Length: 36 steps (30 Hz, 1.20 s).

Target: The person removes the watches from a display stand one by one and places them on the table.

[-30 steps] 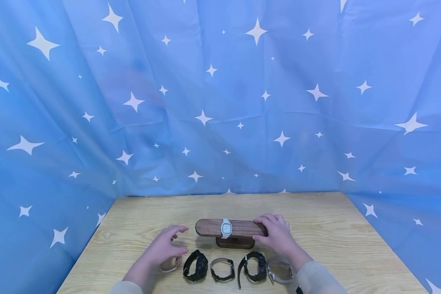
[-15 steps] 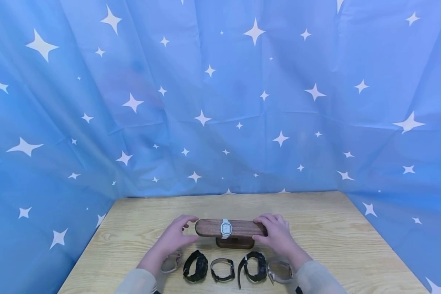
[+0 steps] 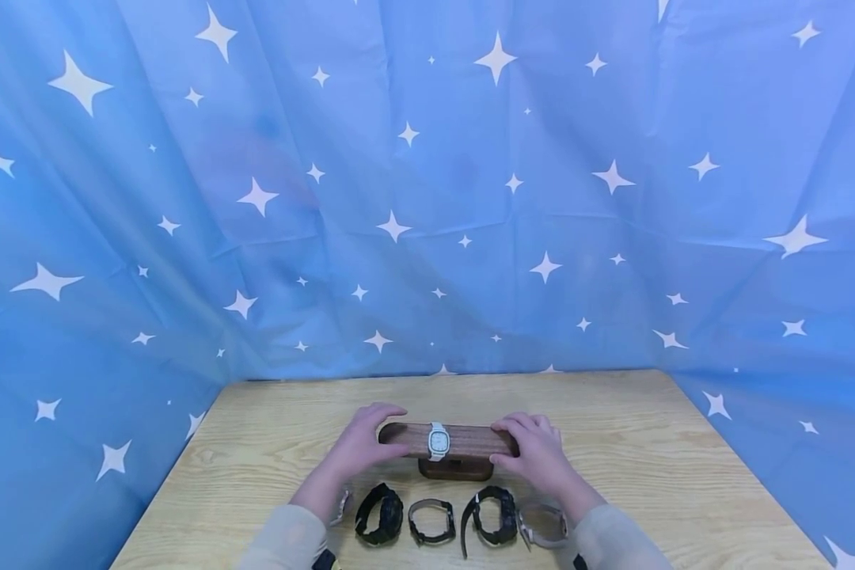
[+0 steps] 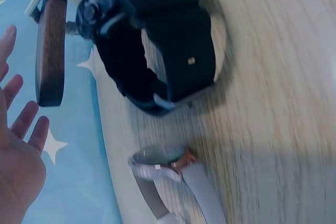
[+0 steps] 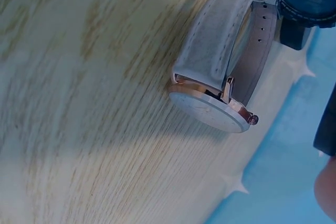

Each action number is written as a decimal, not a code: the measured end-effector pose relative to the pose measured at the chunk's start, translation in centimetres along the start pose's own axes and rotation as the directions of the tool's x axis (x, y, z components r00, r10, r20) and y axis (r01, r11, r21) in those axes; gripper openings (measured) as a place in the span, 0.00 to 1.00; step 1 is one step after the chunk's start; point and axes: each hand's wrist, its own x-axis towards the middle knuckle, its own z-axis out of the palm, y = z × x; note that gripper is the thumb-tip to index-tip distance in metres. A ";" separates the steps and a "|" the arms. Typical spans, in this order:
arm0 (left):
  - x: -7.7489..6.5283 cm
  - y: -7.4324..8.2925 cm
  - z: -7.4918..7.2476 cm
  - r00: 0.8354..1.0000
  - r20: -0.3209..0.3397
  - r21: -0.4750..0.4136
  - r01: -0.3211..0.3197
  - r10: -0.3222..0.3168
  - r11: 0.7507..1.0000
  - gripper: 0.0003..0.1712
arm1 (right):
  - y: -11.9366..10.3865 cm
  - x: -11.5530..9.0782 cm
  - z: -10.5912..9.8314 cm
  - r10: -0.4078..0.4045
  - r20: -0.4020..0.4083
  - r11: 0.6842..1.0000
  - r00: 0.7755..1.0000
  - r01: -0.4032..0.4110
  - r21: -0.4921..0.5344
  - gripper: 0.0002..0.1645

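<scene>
A dark wooden watch stand (image 3: 476,442) stands at mid-table, a white watch (image 3: 438,442) strapped round its bar. At the bar's right end my right hand (image 3: 539,455) grips it, thumb in front and fingers behind. My left hand (image 3: 356,443) is at the left end, thumb and index finger spread on either side. In the left wrist view that hand's fingers (image 4: 23,121) are extended beside the bar's end. The right wrist view catches only a fingertip (image 5: 326,190) near the dark bar.
A row of watches lies in front of the stand: a bulky black watch (image 3: 390,514), a thin-strapped watch (image 3: 448,522), another black watch (image 3: 507,518) and a pale-strapped watch (image 5: 210,40). One more pale watch (image 4: 163,167) sits by my left forearm. A starry blue curtain (image 3: 427,261) hangs behind.
My left hand has moved right and away from me, from above the leftmost watch to the stand's left end. My right hand keeps its hold on the right end.
</scene>
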 end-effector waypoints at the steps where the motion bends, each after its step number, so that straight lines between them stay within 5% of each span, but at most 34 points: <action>1: 0.1 0.1 0.1 1.000 -0.002 0.010 -0.012 0.012 1.000 0.33 | 0.0 0.0 0.0 0.001 0.001 1.000 1.000 -0.001 -0.001 0.29; 20: 1.3 1.9 3.0 0.995 0.040 0.167 -0.096 0.091 0.981 0.32 | -0.2 0.0 -0.2 0.011 0.008 1.000 1.000 -0.011 0.007 0.29; 36: 2.1 2.5 4.0 0.982 0.062 0.344 -0.187 0.176 0.920 0.31 | -0.3 0.0 -0.3 0.012 0.008 1.000 1.000 -0.012 0.013 0.29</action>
